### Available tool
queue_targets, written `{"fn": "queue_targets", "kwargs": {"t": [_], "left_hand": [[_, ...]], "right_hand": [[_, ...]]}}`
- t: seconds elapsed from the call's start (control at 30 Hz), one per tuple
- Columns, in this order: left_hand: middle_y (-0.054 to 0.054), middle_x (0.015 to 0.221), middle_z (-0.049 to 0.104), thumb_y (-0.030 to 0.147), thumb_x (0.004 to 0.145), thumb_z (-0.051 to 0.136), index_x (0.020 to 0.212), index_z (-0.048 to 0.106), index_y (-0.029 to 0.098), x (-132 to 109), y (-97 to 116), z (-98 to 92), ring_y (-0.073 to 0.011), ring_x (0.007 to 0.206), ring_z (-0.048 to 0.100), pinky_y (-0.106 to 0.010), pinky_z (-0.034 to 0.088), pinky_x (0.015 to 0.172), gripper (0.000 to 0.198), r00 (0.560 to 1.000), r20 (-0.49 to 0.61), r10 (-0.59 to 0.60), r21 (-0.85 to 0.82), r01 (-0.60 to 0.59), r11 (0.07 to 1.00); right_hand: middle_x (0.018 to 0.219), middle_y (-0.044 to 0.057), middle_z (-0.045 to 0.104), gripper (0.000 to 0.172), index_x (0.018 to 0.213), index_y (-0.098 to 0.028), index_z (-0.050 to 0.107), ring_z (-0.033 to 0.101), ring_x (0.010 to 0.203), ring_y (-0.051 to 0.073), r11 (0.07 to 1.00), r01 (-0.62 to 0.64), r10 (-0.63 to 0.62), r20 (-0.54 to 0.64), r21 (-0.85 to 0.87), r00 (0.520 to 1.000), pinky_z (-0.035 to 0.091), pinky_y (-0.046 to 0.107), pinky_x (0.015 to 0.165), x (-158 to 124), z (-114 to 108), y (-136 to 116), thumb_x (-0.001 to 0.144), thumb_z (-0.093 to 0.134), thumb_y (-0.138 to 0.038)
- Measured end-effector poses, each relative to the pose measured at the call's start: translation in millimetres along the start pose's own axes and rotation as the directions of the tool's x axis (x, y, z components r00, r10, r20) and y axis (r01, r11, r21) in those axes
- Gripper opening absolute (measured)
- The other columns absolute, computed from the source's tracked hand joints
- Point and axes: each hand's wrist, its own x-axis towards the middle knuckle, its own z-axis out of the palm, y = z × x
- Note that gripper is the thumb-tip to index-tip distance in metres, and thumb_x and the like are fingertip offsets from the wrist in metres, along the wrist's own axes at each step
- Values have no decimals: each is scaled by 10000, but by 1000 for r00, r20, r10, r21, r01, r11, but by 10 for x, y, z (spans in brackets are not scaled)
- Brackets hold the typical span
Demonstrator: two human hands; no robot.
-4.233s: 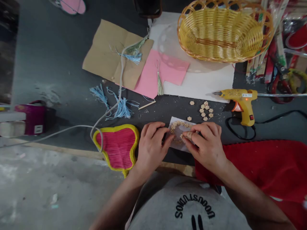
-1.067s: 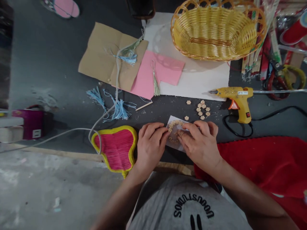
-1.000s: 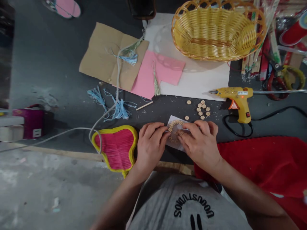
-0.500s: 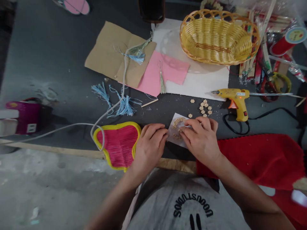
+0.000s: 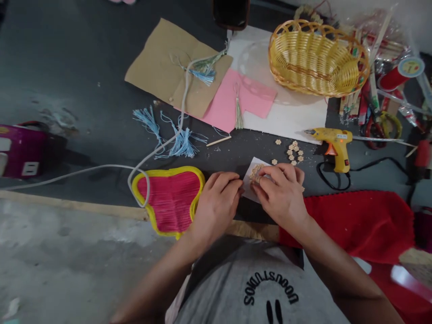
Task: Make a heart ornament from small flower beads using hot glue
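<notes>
find a white rectangular paper card point(image 5: 247, 192) on dark grey tabletop point(image 5: 84, 103), between left hand point(image 5: 219, 193) and right hand point(image 5: 282, 189). with fingertips bunched together on each, cannot tell whether clamped on anything. could drag its pale flower-shaped beads point(image 5: 255, 172) askew by brushing low, or skid it through slack left hold.

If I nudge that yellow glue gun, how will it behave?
The glue gun lies on its side, so it will probably slide, not tip. Its plastic-looking body should stay stiff. The black cord by its grip may drag.
</notes>
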Motion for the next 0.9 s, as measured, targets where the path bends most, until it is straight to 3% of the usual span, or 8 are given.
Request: {"fn": "queue_targets", "kwargs": {"t": [0.2,0.6,0.9], "left_hand": [[-90,1021,685,115,936,524,991,671,153,29,10,-5,-220,947,618,-405,560,855,161,999,0,49,39,-49,998],[-93,1066,686,161,935,551,972,707,180,39,34,55,-254,975,594,-452,531,865,161,997,56,-46,71,42,997],[-98,1068,688,162,937,545,982,713,171,18,25,74,-259,982,591,-449,526,859,174,998,43,-35,72,32,997]], "right_hand": [[1034,4,723,121,795,-235,687,501,1011,226,1000,-18,18,-10,-9,1000,308,410,870,-39,-43,14,893,674,-305],[1074,8,710,108,830,-242,709,473,1028,234,1000,-2,2,29,0,1000,291,423,862,-156,-58,44,895,628,-215],[1089,5,703,106,825,-250,713,469,1035,238,1000,-5,5,31,8,1000,287,426,861,-155,-28,29,893,633,-235]]}}
